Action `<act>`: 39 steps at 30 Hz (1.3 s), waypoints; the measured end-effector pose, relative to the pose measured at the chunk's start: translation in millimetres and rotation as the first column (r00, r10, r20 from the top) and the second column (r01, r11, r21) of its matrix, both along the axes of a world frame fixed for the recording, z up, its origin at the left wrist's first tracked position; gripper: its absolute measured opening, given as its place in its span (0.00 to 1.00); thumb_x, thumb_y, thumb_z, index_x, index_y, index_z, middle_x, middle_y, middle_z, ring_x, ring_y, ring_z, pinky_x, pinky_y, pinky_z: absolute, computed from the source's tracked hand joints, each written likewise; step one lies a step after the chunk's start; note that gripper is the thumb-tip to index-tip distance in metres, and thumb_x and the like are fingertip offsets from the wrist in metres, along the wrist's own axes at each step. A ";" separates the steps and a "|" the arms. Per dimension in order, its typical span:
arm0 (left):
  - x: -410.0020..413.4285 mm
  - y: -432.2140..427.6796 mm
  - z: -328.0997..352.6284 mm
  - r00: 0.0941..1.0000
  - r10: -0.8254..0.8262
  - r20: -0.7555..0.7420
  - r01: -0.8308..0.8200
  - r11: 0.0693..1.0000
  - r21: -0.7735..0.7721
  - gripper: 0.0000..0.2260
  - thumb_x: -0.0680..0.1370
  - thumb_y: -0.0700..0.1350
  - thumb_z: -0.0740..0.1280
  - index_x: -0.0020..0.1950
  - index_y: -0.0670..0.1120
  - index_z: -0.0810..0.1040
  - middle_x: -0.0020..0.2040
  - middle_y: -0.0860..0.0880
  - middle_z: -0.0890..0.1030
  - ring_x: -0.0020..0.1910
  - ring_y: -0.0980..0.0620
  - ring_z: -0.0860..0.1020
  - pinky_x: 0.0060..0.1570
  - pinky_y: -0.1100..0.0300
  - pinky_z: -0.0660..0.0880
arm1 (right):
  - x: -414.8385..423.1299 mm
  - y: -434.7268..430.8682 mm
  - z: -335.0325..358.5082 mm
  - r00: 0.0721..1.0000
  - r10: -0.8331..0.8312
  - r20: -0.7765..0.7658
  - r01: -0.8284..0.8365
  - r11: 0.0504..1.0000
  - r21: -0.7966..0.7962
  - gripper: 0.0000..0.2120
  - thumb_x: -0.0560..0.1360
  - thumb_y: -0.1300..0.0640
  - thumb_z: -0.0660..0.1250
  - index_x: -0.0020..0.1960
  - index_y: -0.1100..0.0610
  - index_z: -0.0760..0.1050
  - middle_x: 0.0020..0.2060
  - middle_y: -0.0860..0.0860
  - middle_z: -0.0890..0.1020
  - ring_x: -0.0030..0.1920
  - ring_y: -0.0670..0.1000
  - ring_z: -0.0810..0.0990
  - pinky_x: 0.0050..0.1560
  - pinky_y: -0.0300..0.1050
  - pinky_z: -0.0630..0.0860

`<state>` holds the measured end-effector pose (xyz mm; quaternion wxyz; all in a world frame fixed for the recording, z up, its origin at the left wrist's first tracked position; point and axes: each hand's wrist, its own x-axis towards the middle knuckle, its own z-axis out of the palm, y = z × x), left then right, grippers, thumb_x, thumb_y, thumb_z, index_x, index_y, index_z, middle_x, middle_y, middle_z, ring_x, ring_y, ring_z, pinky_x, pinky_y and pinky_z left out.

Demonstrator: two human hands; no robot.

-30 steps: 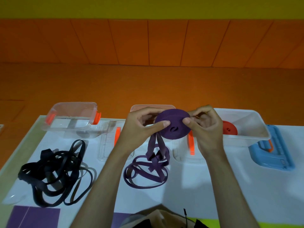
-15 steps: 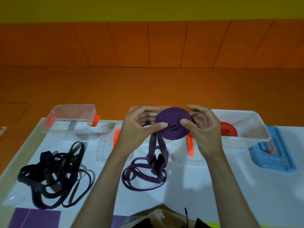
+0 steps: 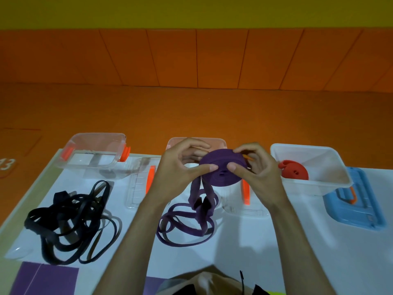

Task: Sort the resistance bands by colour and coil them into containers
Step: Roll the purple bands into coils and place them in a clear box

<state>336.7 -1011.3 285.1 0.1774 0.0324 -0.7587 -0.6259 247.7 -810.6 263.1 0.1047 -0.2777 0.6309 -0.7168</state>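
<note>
Both hands curl round the flat purple rubber-band coil [image 3: 223,170], left hand [image 3: 180,169] at nine o'clock and right hand [image 3: 258,173] at three. The thumbs pinch its face so the winding can't spring loose, before the pinkish clear plastic container [image 3: 219,142] at twelve. Its unwound purple tail [image 3: 187,224] drops at six onto the white table [image 3: 350,252]. Since half a second ago, the thumbs have crept closer together.

1. The purple band [image 3: 222,170], partly wound into a flat disc, was held raised; its loose tail hung and looped at 6 o'clock.
2. Black bands [image 3: 70,222] lay tangled at 8 o'clock of it.
3. A red coil [image 3: 294,172] sat in the white container [image 3: 323,160] at 3 o'clock.
4. A clear container [image 3: 95,145] stood at 10 o'clock.
</note>
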 end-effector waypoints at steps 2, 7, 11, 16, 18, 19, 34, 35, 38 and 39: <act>-1.6 5.1 0.2 0.999 -0.029 -0.022 0.029 0.999 -0.025 0.21 0.71 0.45 0.84 0.61 0.56 0.82 0.50 0.52 0.89 0.51 0.49 0.88 0.54 0.61 0.82 | 0.5 0.7 1.5 1.000 -0.015 -0.025 0.015 1.000 0.026 0.16 0.71 0.53 0.82 0.53 0.44 0.78 0.51 0.44 0.83 0.52 0.52 0.85 0.44 0.45 0.84; 1.1 10.1 -12.2 0.999 -0.036 0.013 0.036 0.999 -0.018 0.24 0.72 0.45 0.83 0.65 0.54 0.80 0.54 0.52 0.88 0.55 0.51 0.86 0.56 0.61 0.81 | 4.6 -0.7 2.1 0.990 -0.077 -0.117 0.080 0.997 0.022 0.18 0.74 0.55 0.81 0.59 0.39 0.81 0.56 0.41 0.85 0.56 0.48 0.86 0.48 0.37 0.82; 4.2 6.2 -21.3 0.997 -0.036 0.066 0.038 0.999 -0.021 0.23 0.70 0.47 0.84 0.62 0.56 0.83 0.48 0.51 0.88 0.50 0.50 0.87 0.52 0.59 0.83 | 5.7 -2.1 -4.0 0.991 -0.023 -0.128 0.032 0.997 0.071 0.14 0.75 0.54 0.80 0.59 0.44 0.85 0.56 0.44 0.87 0.58 0.50 0.86 0.53 0.41 0.83; 5.6 13.6 -34.4 0.995 -0.026 0.098 0.027 1.000 -0.013 0.29 0.70 0.53 0.83 0.69 0.61 0.79 0.52 0.53 0.88 0.54 0.52 0.87 0.58 0.53 0.83 | 5.2 -3.6 -11.8 0.982 -0.110 -0.151 0.120 0.991 0.057 0.09 0.75 0.48 0.79 0.54 0.44 0.86 0.51 0.45 0.88 0.53 0.51 0.87 0.50 0.42 0.83; 7.8 7.7 -46.9 0.996 0.036 0.085 -0.040 0.998 0.051 0.26 0.73 0.52 0.81 0.69 0.60 0.78 0.57 0.53 0.88 0.60 0.52 0.85 0.61 0.56 0.82 | 5.9 -7.0 -19.0 0.981 -0.140 -0.135 0.148 0.987 0.056 0.08 0.75 0.49 0.79 0.54 0.45 0.86 0.50 0.46 0.88 0.53 0.52 0.87 0.49 0.42 0.83; 9.1 2.1 -57.0 0.991 0.110 0.081 -0.118 0.989 0.092 0.21 0.77 0.51 0.78 0.68 0.57 0.79 0.58 0.52 0.87 0.62 0.52 0.84 0.62 0.58 0.81 | 5.8 -8.2 -23.1 0.979 -0.157 -0.126 0.166 0.984 0.064 0.08 0.75 0.50 0.79 0.54 0.46 0.86 0.50 0.46 0.88 0.53 0.52 0.87 0.49 0.42 0.83; 38.9 43.0 -211.6 0.497 0.199 0.844 -0.124 0.980 -0.157 0.16 0.74 0.63 0.76 0.48 0.51 0.86 0.47 0.50 0.88 0.51 0.49 0.84 0.55 0.53 0.78 | 14.1 -13.4 -49.1 0.903 -0.427 -0.056 0.430 0.901 0.065 0.07 0.77 0.54 0.79 0.54 0.52 0.86 0.46 0.42 0.88 0.50 0.45 0.86 0.46 0.33 0.79; 40.2 46.9 -212.2 0.504 0.265 0.822 -0.141 0.964 -0.224 0.17 0.75 0.63 0.76 0.49 0.50 0.87 0.47 0.50 0.88 0.51 0.48 0.84 0.56 0.52 0.79 | 14.5 -12.2 -49.8 0.894 -0.446 -0.054 0.449 0.891 0.068 0.07 0.77 0.55 0.79 0.54 0.53 0.86 0.46 0.42 0.88 0.50 0.45 0.86 0.46 0.33 0.79; 44.5 45.5 -214.3 0.565 0.294 0.771 -0.082 0.950 -0.302 0.13 0.77 0.58 0.76 0.46 0.48 0.87 0.40 0.50 0.87 0.45 0.48 0.85 0.49 0.52 0.81 | 14.4 -7.0 -54.6 0.853 -0.515 -0.085 0.521 0.849 0.084 0.08 0.76 0.55 0.79 0.54 0.54 0.86 0.46 0.42 0.88 0.49 0.45 0.86 0.45 0.32 0.79; 45.5 41.5 -212.2 0.590 0.276 0.759 -0.062 0.952 -0.298 0.12 0.77 0.56 0.76 0.42 0.49 0.86 0.37 0.51 0.85 0.41 0.50 0.84 0.44 0.54 0.80 | 13.9 -5.2 -57.1 0.838 -0.535 -0.105 0.544 0.834 0.090 0.09 0.76 0.54 0.79 0.55 0.54 0.86 0.46 0.42 0.87 0.50 0.45 0.86 0.45 0.31 0.79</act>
